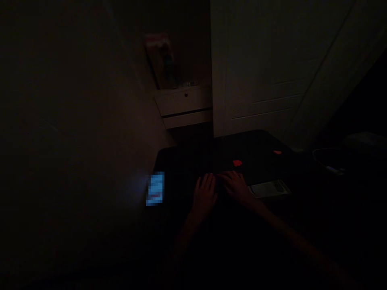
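The room is very dark. My left hand (205, 191) lies over the dark table (187, 161), its fingers stretched forward and slightly apart. Close beside it, my right hand (236, 186) reaches in from the right, fingers extended towards the left hand's fingertips. A faint dark purplish patch shows between the fingertips; I cannot make out whether it is an object. Just beyond the right hand sits a small crumpled-looking red piece (237, 163). Another red piece (277, 152) is farther right. A pale shallow tray or box (269, 189) lies beside my right wrist.
A lit screen (155, 189), pixelated, stands at the table's left edge by the wall (90, 141). Behind the table are a pale drawer unit (186, 105) and a panelled door (256, 80). A looped pale cable (317, 155) shows at right.
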`<control>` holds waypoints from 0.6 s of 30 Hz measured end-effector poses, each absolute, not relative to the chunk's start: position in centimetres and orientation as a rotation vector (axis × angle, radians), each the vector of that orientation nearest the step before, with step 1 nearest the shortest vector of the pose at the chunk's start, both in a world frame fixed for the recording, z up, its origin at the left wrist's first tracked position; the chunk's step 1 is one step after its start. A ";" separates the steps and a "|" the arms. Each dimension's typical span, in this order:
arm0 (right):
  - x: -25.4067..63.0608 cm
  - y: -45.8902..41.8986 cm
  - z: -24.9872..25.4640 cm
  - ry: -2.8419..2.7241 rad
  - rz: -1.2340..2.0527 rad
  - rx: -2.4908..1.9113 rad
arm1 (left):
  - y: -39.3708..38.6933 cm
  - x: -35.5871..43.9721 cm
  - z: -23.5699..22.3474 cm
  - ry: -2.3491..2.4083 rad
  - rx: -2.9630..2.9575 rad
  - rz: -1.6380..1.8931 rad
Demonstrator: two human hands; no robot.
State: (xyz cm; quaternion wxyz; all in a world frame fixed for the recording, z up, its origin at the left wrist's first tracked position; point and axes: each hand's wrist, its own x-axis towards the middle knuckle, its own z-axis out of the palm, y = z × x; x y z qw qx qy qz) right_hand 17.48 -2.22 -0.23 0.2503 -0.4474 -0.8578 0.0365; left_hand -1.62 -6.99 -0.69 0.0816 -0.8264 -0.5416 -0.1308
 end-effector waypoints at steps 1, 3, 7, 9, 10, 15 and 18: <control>17.4 -2.0 -0.2 -2.330 0.111 -1.210 | -7.0 -1.6 -0.7 -1.625 -2.469 -0.387; 17.3 -1.5 -0.3 -2.317 0.129 -1.199 | -6.9 -1.5 -0.5 -1.650 -2.463 -0.382; 16.9 -0.7 -0.6 -2.307 0.163 -1.209 | -7.0 -1.3 0.0 -1.664 -2.484 -0.389; 16.7 -0.4 -0.7 -2.303 0.177 -1.217 | -7.0 -1.3 0.1 -1.666 -2.495 -0.407; 16.6 -0.3 -0.7 -2.304 0.184 -1.217 | -7.0 -1.2 0.2 -1.675 -2.493 -0.420; 16.4 0.2 -0.3 -2.316 0.216 -1.202 | -6.9 -1.0 0.1 -1.690 -2.477 -0.491; 16.6 0.5 -0.2 -2.318 0.212 -1.194 | -6.9 -1.0 0.4 -1.658 -2.483 -0.528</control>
